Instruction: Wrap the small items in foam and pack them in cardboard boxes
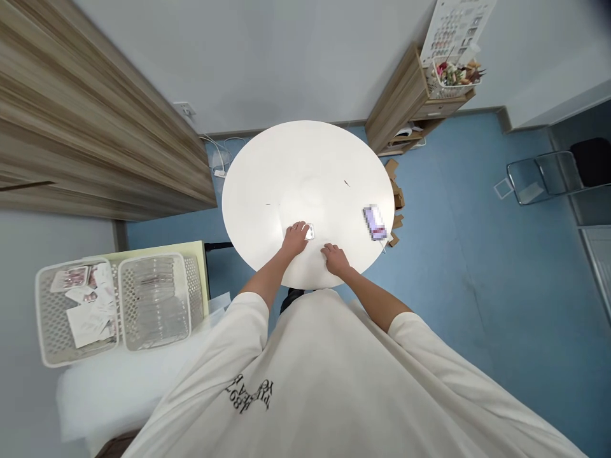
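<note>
My left hand (294, 240) rests on the white round table (305, 152), its fingers closed over the left side of a small white flat piece (310, 231). Dark marks show near that piece's right edge; its exact kind is too small to make out. Just to the right and nearer to me, my right hand (337, 259) is low over the tabletop. Its thumb and fingers are bent together, and whatever may be between them is too small to see. A gap separates the two hands.
On the table's right lies a blurred purple phone-like thing (375, 222). A small dark sliver (347, 183) lies farther back. Left of me stand white baskets (186, 299) with packets and clear plastic pieces. A wooden cabinet (396, 102) and cardboard pieces (397, 194) are beyond the table's right edge.
</note>
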Available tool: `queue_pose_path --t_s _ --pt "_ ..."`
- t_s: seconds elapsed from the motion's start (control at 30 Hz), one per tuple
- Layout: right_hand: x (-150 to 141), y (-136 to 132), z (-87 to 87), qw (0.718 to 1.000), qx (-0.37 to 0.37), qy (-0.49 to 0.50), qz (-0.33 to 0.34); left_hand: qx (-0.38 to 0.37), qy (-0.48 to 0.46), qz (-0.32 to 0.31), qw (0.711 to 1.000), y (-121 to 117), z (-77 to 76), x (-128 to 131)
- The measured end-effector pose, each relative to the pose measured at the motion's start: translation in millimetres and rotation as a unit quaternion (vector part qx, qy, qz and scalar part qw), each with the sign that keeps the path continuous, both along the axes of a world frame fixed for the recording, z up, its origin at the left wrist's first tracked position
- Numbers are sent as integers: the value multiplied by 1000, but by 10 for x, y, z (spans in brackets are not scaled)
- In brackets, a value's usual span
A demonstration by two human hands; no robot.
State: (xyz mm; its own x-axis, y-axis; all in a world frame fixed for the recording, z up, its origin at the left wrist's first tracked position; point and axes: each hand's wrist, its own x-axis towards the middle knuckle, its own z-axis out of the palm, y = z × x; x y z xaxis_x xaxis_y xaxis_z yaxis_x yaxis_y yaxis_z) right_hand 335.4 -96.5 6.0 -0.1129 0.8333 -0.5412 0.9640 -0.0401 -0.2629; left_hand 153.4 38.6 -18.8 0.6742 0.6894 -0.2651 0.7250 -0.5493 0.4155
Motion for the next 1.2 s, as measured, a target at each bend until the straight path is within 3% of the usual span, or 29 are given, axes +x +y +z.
queue_pose_path --t_s 0.2,0.33,0.53,0.73,0.87,1.07,1.2 --pt "-34 25 -57 998 34 -31 29 30 2 17 999 -140 77 -67" --pt "-22 24 -94 996 56 -48 55 34 9 67 997 -465 141 -224" --pt "19 65 -152 993 67 -56 83 -13 61 40 997 -855 85 -451" --pt "1 151 -151 995 64 -52 60 12 97 12 995 -808 97 -409" --pt "60 68 -111 996 71 -20 56 24 96 11 995 -822 163 -380" --pt "238 -230 -110 988 91 76 97 -41 62 -1 997 -949 318 -410" --pt "281 -240 -88 987 88 91 99 -84 62 -31 994 -939 420 -460"
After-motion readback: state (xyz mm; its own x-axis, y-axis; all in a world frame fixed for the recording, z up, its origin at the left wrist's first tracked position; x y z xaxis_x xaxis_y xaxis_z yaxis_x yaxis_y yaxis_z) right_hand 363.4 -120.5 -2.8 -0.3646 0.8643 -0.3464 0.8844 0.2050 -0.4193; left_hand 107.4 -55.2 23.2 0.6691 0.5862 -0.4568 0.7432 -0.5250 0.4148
